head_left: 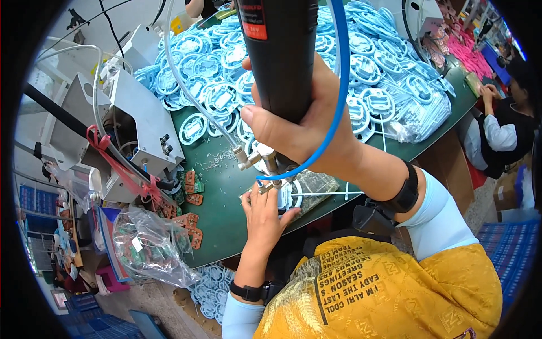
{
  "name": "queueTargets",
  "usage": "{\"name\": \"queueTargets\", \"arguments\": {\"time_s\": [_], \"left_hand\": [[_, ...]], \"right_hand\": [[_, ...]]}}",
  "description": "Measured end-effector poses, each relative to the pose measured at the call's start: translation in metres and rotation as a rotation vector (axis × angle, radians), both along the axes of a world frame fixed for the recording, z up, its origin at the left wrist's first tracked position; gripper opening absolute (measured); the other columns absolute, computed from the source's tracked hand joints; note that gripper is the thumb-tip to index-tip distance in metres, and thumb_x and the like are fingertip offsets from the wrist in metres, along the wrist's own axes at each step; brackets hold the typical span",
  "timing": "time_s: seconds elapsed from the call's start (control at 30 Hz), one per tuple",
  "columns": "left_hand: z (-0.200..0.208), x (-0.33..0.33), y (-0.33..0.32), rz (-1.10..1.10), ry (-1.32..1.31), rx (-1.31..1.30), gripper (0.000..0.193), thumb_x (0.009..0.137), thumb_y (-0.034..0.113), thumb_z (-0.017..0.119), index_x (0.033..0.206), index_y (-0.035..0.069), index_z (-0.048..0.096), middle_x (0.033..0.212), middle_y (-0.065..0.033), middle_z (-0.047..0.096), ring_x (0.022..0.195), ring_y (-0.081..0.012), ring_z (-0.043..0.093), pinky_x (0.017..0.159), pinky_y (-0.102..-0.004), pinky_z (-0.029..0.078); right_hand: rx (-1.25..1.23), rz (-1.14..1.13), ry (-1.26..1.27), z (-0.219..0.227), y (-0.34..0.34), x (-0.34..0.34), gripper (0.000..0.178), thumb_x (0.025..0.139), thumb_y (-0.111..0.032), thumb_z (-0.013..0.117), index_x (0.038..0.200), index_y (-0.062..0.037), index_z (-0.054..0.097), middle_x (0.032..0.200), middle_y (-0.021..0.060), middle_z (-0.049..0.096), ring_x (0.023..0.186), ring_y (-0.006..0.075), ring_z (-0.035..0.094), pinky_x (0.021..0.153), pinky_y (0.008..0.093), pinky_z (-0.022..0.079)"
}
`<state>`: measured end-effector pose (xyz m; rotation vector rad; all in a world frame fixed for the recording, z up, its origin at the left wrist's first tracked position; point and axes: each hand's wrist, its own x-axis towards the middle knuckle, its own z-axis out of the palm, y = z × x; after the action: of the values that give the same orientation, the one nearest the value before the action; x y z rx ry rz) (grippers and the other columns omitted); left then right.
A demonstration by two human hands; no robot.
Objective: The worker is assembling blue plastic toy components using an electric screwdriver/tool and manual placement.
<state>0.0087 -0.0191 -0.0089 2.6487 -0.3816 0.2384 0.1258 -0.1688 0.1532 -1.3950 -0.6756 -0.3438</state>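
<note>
Right hand (307, 127) clenched on a black cylindrical power driver (276, 62); left hand (262, 217) at a light-blue plastic ring-shaped part (291, 198)

Power driver: held upright in the right hand, lower end directed down at the ring-shaped part; whether contact is made cannot be told. A silvery metal fitting (268, 161) is carried at its lower end, and is met by a clear flexible tube (183, 76) from the left; a glossy blue hose (342, 85) is looped past the right hand.

Ring-shaped part: laid on a flat greyish slab (322, 183) near the front edge of the dark-green bench (223, 217), partly covered by the driver and the left hand. The left hand is spread beside it, fingers by the fitting, thumb at its near edge; whether it is pinched or only pressed cannot be told.

Stock: a large heap of light-blue plastic rings (223, 99) is piled across the back. Thin pale sticks in clear wrapping (420, 116) are set at the right end.

Left side: a grey metal box (135, 107) is placed beside small red and green boards (193, 226); a crumpled clear plastic bag (149, 246) is found nearby.

Right side: a seated co-worker (511, 127) is seen.
</note>
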Motion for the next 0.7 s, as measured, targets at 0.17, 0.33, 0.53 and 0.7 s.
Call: {"name": "queueTargets", "arguments": {"time_s": [0.17,0.33,0.53,0.7], "left_hand": [[-0.002,-0.002,-0.001,0.027,0.015,0.003,0.068,0.068,0.031,0.085,0.122,0.003,0.054,0.125,-0.0133,0.056,0.125,-0.0348,0.045,0.102,-0.0545,0.029],[-0.004,-0.001,0.001,0.035,0.044,0.002,0.070,0.068,0.030,0.085,0.123,0.003,0.054,0.124,-0.0128,0.056,0.123,-0.0354,0.046,0.102,-0.0541,0.029],[-0.004,-0.002,0.000,0.027,0.026,0.014,0.067,0.068,0.030,0.085,0.122,0.004,0.056,0.118,-0.0132,0.060,0.122,-0.0366,0.046,0.102,-0.0546,0.029],[-0.001,-0.001,0.001,0.055,0.049,0.004,0.061,0.068,0.028,0.085,0.117,0.004,0.059,0.118,-0.0136,0.061,0.118,-0.0375,0.049,0.102,-0.0550,0.028]], "right_hand": [[0.007,0.007,0.011,-0.001,0.004,-0.001,0.038,0.074,-0.012,0.071,0.104,-0.0043,0.049,0.072,0.0032,0.052,0.063,0.0126,0.050,0.060,0.0282,0.044],[0.035,0.020,0.004,-0.005,0.010,0.000,0.038,0.074,-0.010,0.070,0.105,-0.0043,0.049,0.070,0.0038,0.052,0.060,0.0122,0.050,0.059,0.0272,0.044],[0.016,-0.043,-0.201,-0.010,0.012,-0.003,0.039,0.073,-0.007,0.068,0.107,-0.0036,0.048,0.066,0.0052,0.053,0.057,0.0120,0.050,0.057,0.0259,0.044],[0.018,-0.069,-0.213,-0.006,0.014,-0.007,0.041,0.074,-0.007,0.068,0.109,-0.0030,0.047,0.068,0.0078,0.055,0.057,0.0149,0.053,0.058,0.0279,0.046]]}}
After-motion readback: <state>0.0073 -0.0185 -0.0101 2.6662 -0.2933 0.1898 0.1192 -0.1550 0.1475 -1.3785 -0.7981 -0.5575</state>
